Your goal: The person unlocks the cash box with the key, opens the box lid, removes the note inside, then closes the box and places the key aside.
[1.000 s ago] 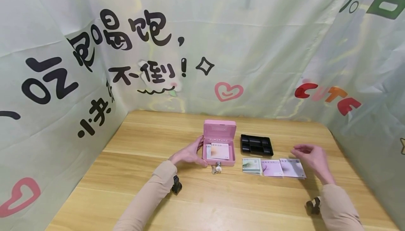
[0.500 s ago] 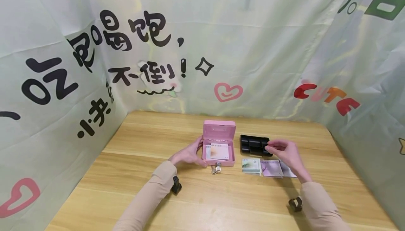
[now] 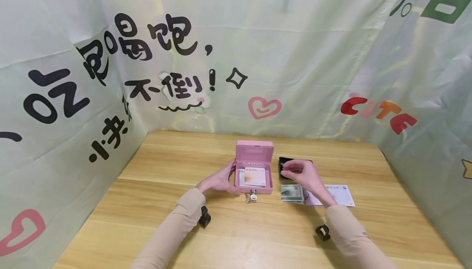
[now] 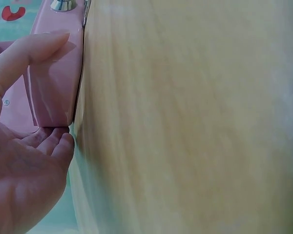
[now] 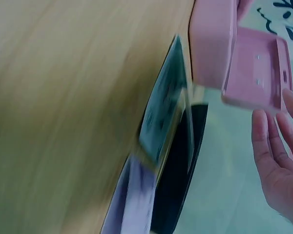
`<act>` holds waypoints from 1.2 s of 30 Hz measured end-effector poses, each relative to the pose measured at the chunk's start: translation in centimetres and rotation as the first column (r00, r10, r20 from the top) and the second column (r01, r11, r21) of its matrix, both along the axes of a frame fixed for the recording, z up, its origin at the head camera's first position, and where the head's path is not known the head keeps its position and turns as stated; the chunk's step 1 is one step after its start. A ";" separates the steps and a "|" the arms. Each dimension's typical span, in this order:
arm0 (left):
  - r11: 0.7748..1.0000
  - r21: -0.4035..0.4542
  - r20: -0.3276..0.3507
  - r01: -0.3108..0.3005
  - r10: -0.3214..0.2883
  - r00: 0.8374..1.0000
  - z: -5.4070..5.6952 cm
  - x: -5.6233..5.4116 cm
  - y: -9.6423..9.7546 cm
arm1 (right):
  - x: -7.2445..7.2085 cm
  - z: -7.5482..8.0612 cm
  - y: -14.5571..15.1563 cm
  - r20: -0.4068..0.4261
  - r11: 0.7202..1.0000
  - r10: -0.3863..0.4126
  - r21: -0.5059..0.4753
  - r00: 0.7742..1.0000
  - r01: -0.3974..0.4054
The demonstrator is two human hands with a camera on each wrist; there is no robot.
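Note:
A pink cash box (image 3: 254, 152) stands with its lid raised, and folded banknotes (image 3: 256, 176) lie inside it. My left hand (image 3: 218, 179) grips its left front corner; in the left wrist view the thumb (image 4: 36, 51) lies across the front wall and the fingers are at the side. My right hand (image 3: 303, 175) is over the black compartment tray (image 3: 283, 163), partly hiding it. In the right wrist view the right hand's fingers (image 5: 263, 136) are bent loosely with nothing between them. Just below the tray lie green (image 3: 292, 193), purple (image 3: 312, 199) and bluish notes (image 3: 341, 195).
Keys (image 3: 248, 198) hang by the silver lock (image 3: 254, 195) at the cash box's front. Bare wooden table (image 3: 250, 232) stretches before both arms. A printed cloth (image 3: 306, 64) encloses the back and sides.
My right hand has moved left from beside the bluish notes to over the black tray. The green notes look more raised and darker. My left hand keeps its place on the cash box.

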State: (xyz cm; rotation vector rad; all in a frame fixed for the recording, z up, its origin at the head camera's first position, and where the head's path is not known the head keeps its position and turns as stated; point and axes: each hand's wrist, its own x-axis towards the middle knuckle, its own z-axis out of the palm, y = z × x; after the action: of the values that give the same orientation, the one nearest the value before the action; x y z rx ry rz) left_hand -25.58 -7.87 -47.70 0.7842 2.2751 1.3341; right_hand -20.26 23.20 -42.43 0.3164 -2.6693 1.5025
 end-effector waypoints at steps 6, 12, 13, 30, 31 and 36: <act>1.000 -0.018 0.004 -0.017 0.017 1.000 0.1 0.2 0.1 | -0.9 -0.2 -2.1 -0.023 0.994 0.091 0.066 0.996 -0.090; 0.996 -0.068 -0.018 -0.055 0.054 0.998 0.3 0.4 0.1 | -2.0 -0.3 -4.0 0.005 0.985 0.158 0.070 0.987 -0.158; 0.996 -0.074 -0.024 -0.059 0.057 0.998 0.4 0.4 0.1 | -2.1 -0.3 -4.4 0.005 0.983 0.170 0.070 0.986 -0.170; 0.996 -0.077 -0.049 -0.054 0.050 0.998 0.3 0.5 0.1 | -4.2 -1.1 -6.6 0.059 0.959 0.274 0.056 0.960 -0.277; 0.995 -0.079 -0.049 -0.054 0.051 0.998 0.4 0.5 0.1 | -4.7 -1.6 -6.6 0.059 0.958 0.278 0.058 0.959 -0.281; 0.995 -0.084 -0.056 -0.051 0.046 0.997 0.4 0.5 0.0 | -4.9 -1.7 -6.8 0.079 0.949 0.306 0.050 0.949 -0.310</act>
State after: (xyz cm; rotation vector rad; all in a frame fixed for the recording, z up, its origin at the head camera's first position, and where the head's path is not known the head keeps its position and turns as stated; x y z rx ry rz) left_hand -25.04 -7.83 -47.28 0.7496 2.3904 1.2418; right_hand -25.17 16.40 -44.13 0.7294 -2.8305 1.5317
